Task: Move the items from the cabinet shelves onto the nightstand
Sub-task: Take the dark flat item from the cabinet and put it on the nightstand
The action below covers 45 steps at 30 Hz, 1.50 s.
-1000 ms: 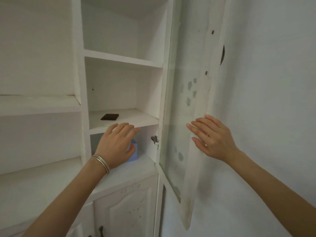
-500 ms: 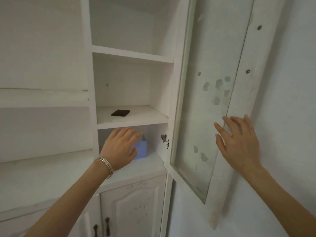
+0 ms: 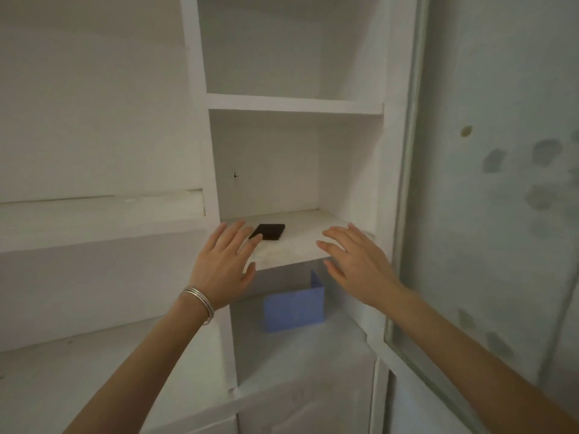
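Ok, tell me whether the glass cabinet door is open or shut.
Open. The glass-paned white cabinet door is swung out to the right, leaving the white shelves exposed to both hands.

Ahead of the left hand's (image 3: 224, 267) spread fingertips (image 3: 239, 228), a flat black square (image 3: 268, 232) is lying on the middle shelf (image 3: 300, 242), the only thing occupying that board. Beyond the right hand's (image 3: 357, 264) fingertips (image 3: 336, 231) the shelf surface is lying bare. Below both palms a blue box (image 3: 293, 310) is filling part of the lower compartment. Right of the right fingers, the open glass door (image 3: 488, 214) is bounding the opening.
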### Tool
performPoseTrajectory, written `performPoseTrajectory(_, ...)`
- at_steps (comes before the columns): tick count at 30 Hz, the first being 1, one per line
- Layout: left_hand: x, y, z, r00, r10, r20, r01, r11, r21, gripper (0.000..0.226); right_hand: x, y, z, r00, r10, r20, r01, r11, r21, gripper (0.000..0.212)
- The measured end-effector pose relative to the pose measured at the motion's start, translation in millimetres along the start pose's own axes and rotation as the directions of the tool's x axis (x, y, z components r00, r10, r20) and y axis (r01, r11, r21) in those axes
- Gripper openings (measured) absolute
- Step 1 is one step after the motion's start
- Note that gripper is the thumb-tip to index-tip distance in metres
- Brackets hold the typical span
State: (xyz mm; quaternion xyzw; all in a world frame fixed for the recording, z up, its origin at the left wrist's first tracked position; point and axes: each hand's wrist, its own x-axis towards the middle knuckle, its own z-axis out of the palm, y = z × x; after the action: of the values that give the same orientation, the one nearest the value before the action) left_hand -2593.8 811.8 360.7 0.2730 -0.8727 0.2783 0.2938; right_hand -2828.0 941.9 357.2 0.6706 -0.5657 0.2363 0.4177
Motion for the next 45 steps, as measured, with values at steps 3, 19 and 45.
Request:
performPoseTrajectory(3, 7.1, -26.6, 23.0, 0.999, 0.03, 0.03, -0.032, 0.998, 0.047, 0.049, 34.3, 2.8, 46.4, 0.992, 0.022, 0.121, -0.028, 0.998, 0.051, 0.031)
performPoseTrajectory(19, 15.0, -62.3, 71.5, 0.941, 0.223, -0.255, -0.193, 0.971, 0.139, 0.04, 96.8, 18.2, 139.9, 0.753, -0.047, 0.656, -0.264, 0.892, 0.367, 0.067)
performPoseTrajectory(45, -259.5, 65.8, -107.6, 0.839, -0.467, 0.28, 0.456, 0.884, 0.105, 0.048, -52.5, -161.1, 4.0, 0.9, -0.35, -0.26, 0.436, 0.693, 0.574, 0.013)
